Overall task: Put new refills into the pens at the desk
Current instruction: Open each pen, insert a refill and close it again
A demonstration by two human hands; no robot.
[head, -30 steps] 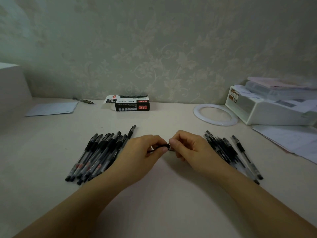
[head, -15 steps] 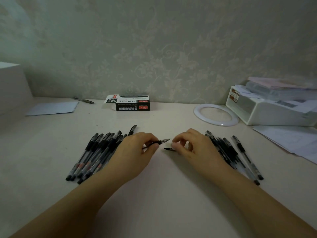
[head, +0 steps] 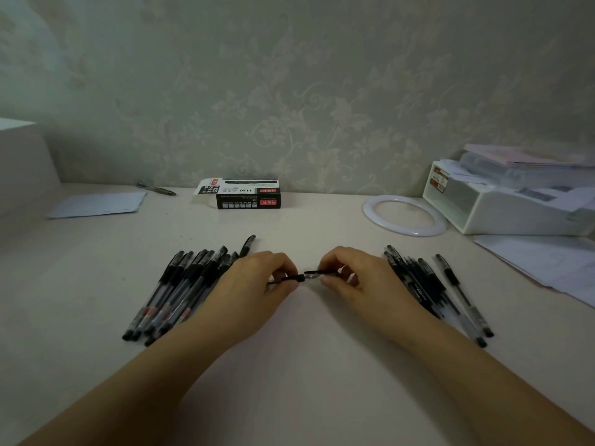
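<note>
Left hand (head: 257,281) pinching slim black pen barrel (head: 291,278), right hand (head: 349,276) pinching black cap (head: 317,272), mid-desk; just line up straight, push gently.

The hands have brought the cap (head: 322,272) back onto the pen (head: 291,279).

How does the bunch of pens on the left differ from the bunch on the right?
The left bunch of pens lies fanned in a fairly neat row, leaning up to the right; the right bunch of pens is a looser heap leaning up to the left. One pen lies apart at the right bunch's outer edge, while the left bunch has one poking out at its top. Both hold black-capped pens with clear barrels, flat on the desk.
</note>
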